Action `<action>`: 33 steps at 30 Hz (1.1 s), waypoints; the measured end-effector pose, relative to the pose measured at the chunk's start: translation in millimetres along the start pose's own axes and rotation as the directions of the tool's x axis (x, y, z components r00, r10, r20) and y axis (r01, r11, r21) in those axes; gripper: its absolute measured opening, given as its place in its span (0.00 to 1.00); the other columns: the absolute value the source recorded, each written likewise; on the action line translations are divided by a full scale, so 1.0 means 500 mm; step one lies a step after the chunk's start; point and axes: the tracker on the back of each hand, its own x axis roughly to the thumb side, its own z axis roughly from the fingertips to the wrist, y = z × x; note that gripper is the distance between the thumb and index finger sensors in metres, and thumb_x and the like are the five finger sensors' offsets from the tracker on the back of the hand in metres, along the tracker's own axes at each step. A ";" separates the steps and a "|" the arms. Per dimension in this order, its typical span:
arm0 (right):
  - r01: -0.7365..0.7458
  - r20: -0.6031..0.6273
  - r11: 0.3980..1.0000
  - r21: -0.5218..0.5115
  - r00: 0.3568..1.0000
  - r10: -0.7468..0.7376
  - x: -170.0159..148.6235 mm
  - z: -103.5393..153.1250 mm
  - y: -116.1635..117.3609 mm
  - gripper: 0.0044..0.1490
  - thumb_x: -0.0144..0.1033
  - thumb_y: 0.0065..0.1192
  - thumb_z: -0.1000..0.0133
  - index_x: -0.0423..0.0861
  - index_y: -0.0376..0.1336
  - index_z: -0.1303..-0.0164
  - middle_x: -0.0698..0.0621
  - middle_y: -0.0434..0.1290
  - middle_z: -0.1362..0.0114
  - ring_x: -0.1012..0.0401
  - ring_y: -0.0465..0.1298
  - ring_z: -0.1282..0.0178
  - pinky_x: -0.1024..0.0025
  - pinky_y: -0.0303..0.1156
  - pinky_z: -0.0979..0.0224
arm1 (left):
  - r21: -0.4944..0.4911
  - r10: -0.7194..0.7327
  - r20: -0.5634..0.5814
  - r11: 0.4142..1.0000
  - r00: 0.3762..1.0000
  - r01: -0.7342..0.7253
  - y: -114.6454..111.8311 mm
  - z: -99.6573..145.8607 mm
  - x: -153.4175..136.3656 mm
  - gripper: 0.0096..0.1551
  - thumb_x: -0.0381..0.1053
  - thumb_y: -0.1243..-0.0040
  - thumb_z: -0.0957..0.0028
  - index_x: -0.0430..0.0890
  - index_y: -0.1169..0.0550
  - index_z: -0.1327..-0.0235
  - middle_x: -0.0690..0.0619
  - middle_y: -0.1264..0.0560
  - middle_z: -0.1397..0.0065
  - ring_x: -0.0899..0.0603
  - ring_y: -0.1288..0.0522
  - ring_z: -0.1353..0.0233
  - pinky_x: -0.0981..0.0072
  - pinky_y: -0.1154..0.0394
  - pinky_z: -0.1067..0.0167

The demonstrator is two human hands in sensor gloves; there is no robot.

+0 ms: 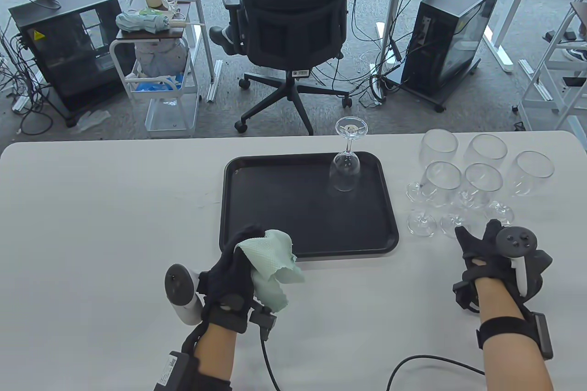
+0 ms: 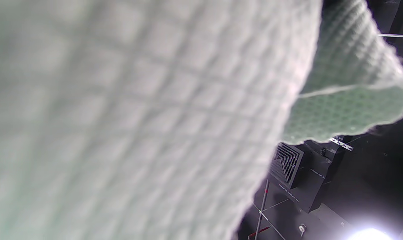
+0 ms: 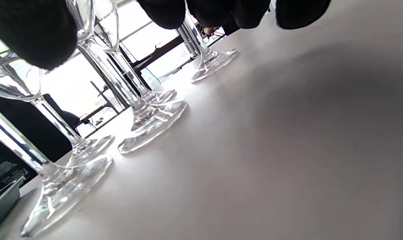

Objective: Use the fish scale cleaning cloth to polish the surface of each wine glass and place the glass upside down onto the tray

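A pale green fish scale cloth (image 1: 274,267) is bunched in my left hand (image 1: 247,246), just off the front-left corner of the black tray (image 1: 275,207). It fills the left wrist view as a blurred cloth (image 2: 138,116). One wine glass (image 1: 346,171) stands upside down at the tray's back right. Several upright wine glasses (image 1: 481,178) stand in a group to the right of the tray. My right hand (image 1: 479,237) hovers just in front of their bases and holds nothing. In the right wrist view its fingertips (image 3: 241,13) hang above the stems and bases (image 3: 144,116).
The white table (image 1: 114,226) stretches wide to the left of the tray. A black cable (image 1: 426,359) lies on it by my right forearm. Beyond the far edge stand an office chair (image 1: 293,19), a trolley and computer cases on the floor.
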 end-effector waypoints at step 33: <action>0.432 0.284 0.897 -0.090 0.875 -0.392 -0.032 0.008 -0.088 0.25 0.46 0.63 0.41 0.62 0.61 0.34 0.45 0.67 0.22 0.41 0.49 0.17 0.29 0.45 0.27 | 0.006 -0.016 -0.019 1.000 1.000 0.016 0.006 -0.007 -0.010 0.31 0.67 0.53 0.40 0.55 0.29 0.28 0.49 0.35 0.18 0.35 0.34 0.22 0.33 0.28 0.34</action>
